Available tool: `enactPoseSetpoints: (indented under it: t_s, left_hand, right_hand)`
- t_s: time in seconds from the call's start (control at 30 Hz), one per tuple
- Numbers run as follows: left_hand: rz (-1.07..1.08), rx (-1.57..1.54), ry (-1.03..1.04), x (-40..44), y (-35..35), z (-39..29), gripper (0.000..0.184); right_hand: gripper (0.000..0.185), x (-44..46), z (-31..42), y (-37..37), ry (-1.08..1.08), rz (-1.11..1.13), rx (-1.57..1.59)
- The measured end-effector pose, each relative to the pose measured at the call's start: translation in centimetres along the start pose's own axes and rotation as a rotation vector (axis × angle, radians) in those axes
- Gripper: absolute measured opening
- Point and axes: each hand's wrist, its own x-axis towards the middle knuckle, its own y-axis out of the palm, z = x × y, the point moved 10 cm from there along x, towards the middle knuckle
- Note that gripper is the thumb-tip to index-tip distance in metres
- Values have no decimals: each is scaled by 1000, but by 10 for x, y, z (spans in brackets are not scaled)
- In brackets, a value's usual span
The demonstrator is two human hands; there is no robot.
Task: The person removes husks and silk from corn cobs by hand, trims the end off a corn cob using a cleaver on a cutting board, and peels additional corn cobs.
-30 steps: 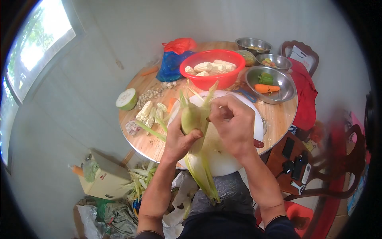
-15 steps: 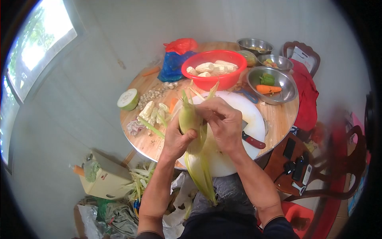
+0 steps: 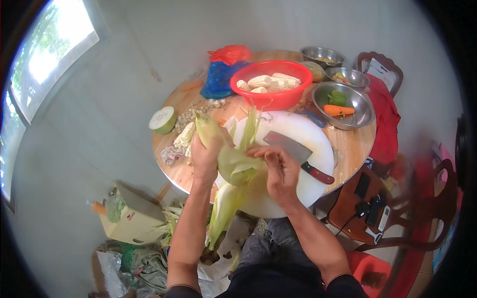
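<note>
Left hand (image 3: 204, 156) first, in the head view: it is closed round a corn ear (image 3: 211, 128), held up above the near left part of a round white cutting board (image 3: 318, 141) on the wooden desk (image 3: 358, 138). Loosened husk (image 3: 223, 206) hangs below it, past the desk's near edge. The right hand (image 3: 283, 174) has its fingers bent at a spread leaf of that husk; whether they pinch it or only touch it, I cannot tell.

I would expect the ear to be fairly light, firm at its core and not easily hurt, though kernels could bruise under a hard squeeze. Its leaves look smooth, perhaps a little slippery, pliable and likely to tear lengthwise. The thick middle seems the best place to hold, with each leaf taken near its free end.

No writing can be made out: the cleaver handle (image 3: 318, 173) shows only rivets, and the white paper (image 3: 378, 72) by the far chair (image 3: 396, 82) is too blurred to read.
</note>
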Motion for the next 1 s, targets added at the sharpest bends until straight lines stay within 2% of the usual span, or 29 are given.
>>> enactPoseSetpoints:
  t_s: [0.03, 0.07, 0.13, 0.17, 0.23, 0.43, 0.57, 0.73, 0.87, 0.93, 0.97, 1.0]
  left_hand:
    - [-79, 115, 6, 2, -5, -3, 30]
    - [-82, 116, 7, 4, -5, -3, 30]
    - [-152, 330, -36, 10, -16, -2, 21]
    - [-157, 331, -33, 13, -20, -2, 21]
    - [-205, 195, -117, 19, -39, 10, 21]
    - [-256, -119, -300, 28, -90, 76, 24]
    - [-318, -197, -342, 26, -102, 98, 23]
    - [-321, -373, -377, 30, -112, 117, 23]
    - [-351, -312, -361, 27, -116, 108, 23]
    - [-179, -247, -307, 34, -98, 85, 25]
    - [-179, -246, -307, 33, -93, 75, 25]
    - [-77, -80, -245, 34, -72, 47, 27]
  right_hand:
    - [21, 0, -14, 7, 167, 0, 202]
    - [21, -2, -15, 9, 169, 3, 204]
    - [36, -17, -52, 22, 509, 32, 288]
    - [36, -25, -56, 21, 509, 38, 289]
    - [39, -55, -64, 13, 539, 136, -33]
    - [42, -113, -58, -21, 596, 110, -206]
    - [39, -135, -56, -26, 624, 104, -248]
    - [36, -155, -53, -42, 579, -67, -138]
    - [36, -161, -57, -49, 579, -93, -43]
    - [34, -164, -65, -38, 692, 150, -112]
    - [34, -157, -60, -43, 691, 150, -111]
    - [33, -142, -48, -47, 640, 163, -99]
